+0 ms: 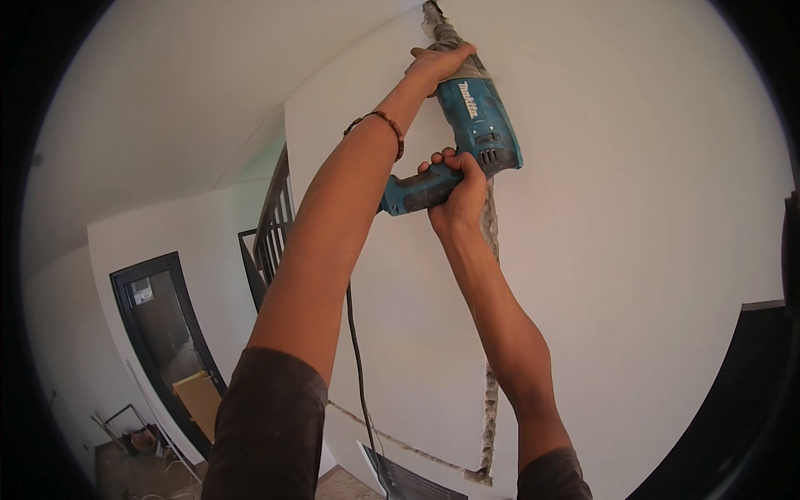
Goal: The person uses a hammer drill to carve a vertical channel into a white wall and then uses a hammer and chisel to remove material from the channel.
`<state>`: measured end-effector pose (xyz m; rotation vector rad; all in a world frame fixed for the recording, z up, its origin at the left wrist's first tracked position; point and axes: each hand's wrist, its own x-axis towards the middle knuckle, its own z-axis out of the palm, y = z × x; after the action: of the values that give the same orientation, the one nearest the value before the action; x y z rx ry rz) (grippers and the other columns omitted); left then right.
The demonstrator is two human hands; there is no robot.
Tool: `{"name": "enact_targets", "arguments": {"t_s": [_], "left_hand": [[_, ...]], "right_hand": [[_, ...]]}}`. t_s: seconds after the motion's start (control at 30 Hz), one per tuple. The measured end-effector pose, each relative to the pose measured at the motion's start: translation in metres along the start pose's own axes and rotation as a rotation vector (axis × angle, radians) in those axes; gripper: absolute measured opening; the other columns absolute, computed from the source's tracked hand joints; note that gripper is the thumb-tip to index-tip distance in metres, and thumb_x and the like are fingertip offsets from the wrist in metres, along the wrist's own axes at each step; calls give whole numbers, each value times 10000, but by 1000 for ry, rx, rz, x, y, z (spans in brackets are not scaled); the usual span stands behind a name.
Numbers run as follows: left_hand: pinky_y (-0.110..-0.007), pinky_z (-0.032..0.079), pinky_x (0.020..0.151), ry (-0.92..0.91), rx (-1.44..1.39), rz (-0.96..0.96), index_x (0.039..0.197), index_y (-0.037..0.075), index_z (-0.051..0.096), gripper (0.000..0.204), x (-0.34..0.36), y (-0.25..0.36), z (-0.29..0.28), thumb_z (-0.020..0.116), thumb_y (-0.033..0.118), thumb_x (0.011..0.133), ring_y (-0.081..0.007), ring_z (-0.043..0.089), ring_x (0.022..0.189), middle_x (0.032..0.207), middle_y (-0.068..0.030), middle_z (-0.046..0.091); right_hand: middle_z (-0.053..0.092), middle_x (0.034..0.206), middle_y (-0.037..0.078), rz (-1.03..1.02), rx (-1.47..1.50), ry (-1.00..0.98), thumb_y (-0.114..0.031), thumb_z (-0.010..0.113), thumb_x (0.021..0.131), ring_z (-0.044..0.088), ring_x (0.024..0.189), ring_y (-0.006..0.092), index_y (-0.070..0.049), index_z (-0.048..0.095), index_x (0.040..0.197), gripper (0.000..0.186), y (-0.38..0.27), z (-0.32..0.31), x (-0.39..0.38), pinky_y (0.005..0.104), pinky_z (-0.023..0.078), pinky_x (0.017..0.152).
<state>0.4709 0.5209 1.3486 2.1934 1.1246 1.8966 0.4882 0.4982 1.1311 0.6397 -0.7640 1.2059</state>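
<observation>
Overhead, I hold a teal and black rotary hammer (483, 121) with its front end pointing up. My left hand (442, 65) is wrapped around the front of the tool, just behind the dusty chuck. The fingers of my right hand (461, 190) close on the rear handle. The tip of the tool is at a rough broken spot (431, 15) high on the white wall, close to the ceiling; where exactly the bit touches cannot be made out. Below the tool, a chased groove (490, 408) runs down the wall, partly hidden by my right forearm.
A black cord (357, 350) hangs below the tool, left of the groove. Another narrow groove (392, 442) slants across the lower wall. At the left stand a dark-framed glass door (171, 325), a stair railing (273, 225) and piled items (142, 437). A dark panel (729, 400) is at the right.
</observation>
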Motion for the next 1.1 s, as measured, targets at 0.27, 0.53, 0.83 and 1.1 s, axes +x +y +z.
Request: {"name": "enact_targets", "arguments": {"t_s": [0.27,0.53,0.83,1.1], "left_hand": [[-492,564,818,18,82,-2,1425,-192,-62,1401,-5,-6,3,783,623,660,-385,629,1076,1273,-356,495],[-402,478,1005,-75,157,-108,1442,-186,20,1341,-97,-8,2,735,668,695,-405,507,1259,1402,-373,380],[-359,446,1016,-303,-354,-230,1380,-97,291,1068,-235,-62,-22,734,645,754,-255,534,1182,1307,-214,496],[-386,390,1073,-619,-688,-362,1421,30,280,875,-517,-182,-47,820,329,802,-219,452,1243,1305,-127,467]], "right_hand": [[565,1171,99,27,-12,-63,-17,483,771,556,1152,245,-5,439,1250,481,-3,-12,-11,438,519,894],[541,1275,107,16,-162,45,-34,465,750,506,1250,247,-21,406,1357,611,-4,-29,-89,457,479,968],[609,1200,151,-32,-630,98,-57,630,797,610,1112,261,-11,489,1294,519,-4,-69,-244,431,535,916],[656,1151,109,466,-1516,58,-112,633,879,645,1044,219,-17,577,1219,357,35,-145,-496,379,528,893]]}}
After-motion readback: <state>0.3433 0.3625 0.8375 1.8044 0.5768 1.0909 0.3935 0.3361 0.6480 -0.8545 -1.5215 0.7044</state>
